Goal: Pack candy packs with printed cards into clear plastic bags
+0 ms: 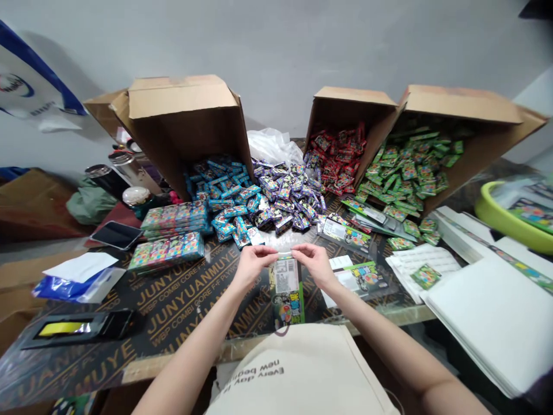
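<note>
A printed plastic packet (287,291), green and black with a white label panel and barcode, lies lengthwise in front of me on the dark board. My left hand (256,264) pinches the left corner of its far end. At the right corner, my right hand (315,264) pinches the same edge between thumb and fingers. Just beyond my fingers is a heap of small purple wrapped packs (287,193), with blue packs (235,210) to its left. More flat printed packets (345,233) lie to the right of my right hand.
Cardboard boxes on their sides hold blue, red (339,155) and green packs (406,167). Stacked bundles (168,251), a phone (116,235) and a black tape-like tool (78,328) are at left. White sheets (496,323) and a lime-green basin (488,216) stand at right.
</note>
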`<state>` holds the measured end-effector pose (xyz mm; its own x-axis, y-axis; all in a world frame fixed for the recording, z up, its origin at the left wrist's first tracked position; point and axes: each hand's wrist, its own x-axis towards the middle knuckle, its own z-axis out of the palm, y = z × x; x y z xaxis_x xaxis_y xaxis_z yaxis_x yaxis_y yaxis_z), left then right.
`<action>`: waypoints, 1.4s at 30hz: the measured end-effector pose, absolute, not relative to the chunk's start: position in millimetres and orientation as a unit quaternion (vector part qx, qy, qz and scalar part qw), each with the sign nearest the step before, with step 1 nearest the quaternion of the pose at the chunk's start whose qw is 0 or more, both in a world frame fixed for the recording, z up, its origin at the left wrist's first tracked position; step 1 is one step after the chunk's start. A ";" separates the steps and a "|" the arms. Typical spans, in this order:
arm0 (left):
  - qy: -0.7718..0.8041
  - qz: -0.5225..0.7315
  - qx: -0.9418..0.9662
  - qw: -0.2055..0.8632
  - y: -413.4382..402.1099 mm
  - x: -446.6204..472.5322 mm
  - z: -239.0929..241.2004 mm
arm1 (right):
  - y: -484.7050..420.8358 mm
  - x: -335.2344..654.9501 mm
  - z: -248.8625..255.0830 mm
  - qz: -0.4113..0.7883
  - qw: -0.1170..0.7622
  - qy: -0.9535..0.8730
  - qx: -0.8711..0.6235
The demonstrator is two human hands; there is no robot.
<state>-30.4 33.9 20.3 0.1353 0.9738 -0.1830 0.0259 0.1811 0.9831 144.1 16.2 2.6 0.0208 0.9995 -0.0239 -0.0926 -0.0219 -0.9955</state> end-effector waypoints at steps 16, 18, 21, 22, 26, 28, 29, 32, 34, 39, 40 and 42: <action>0.379 0.260 0.846 0.272 21.6 -28.7 36.8 | 25.0 238.3 -19.5 0.217 0.314 -0.705 -0.598; 0.379 0.261 0.842 0.280 22.2 -28.4 35.9 | 34.2 262.6 -34.7 0.177 0.228 -0.710 -0.643; 0.391 0.264 0.835 0.282 22.8 -26.9 34.0 | 38.6 279.5 -54.1 0.181 0.178 -0.720 -0.645; 0.394 0.266 0.833 0.283 22.9 -26.4 33.2 | 38.2 280.2 -58.7 0.182 0.171 -0.724 -0.643; 0.395 0.279 0.826 0.291 22.3 -26.5 30.6 | 35.1 272.6 -65.8 0.174 0.162 -0.735 -0.635; 0.396 0.284 0.822 0.293 21.9 -26.9 29.7 | 32.8 268.4 -65.0 0.168 0.164 -0.741 -0.629; 0.399 0.286 0.820 0.294 21.7 -26.8 29.2 | 31.2 266.8 -64.4 0.167 0.165 -0.744 -0.626; 0.409 0.293 0.813 0.294 21.6 -26.0 27.5 | 25.4 264.2 -63.1 0.171 0.171 -0.747 -0.620; 0.412 0.296 0.810 0.295 21.6 -25.2 26.4 | 22.2 264.9 -62.7 0.177 0.178 -0.740 -0.624; 0.417 0.303 0.804 0.296 20.2 -23.6 26.8 | 23.6 270.4 -49.8 0.212 0.201 -0.731 -0.616; 0.419 0.303 0.803 0.297 19.5 -23.1 27.5 | 25.2 269.2 -42.7 0.215 0.208 -0.733 -0.611; 0.423 0.306 0.799 0.299 17.8 -21.7 29.1 | 28.4 261.2 -22.7 0.227 0.247 -0.727 -0.599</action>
<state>-21.7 17.8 29.1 0.4544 0.8589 0.2364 0.4933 -0.4635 0.7361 261.2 28.4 -22.7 -0.1610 0.9830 0.0882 0.7589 0.1804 -0.6258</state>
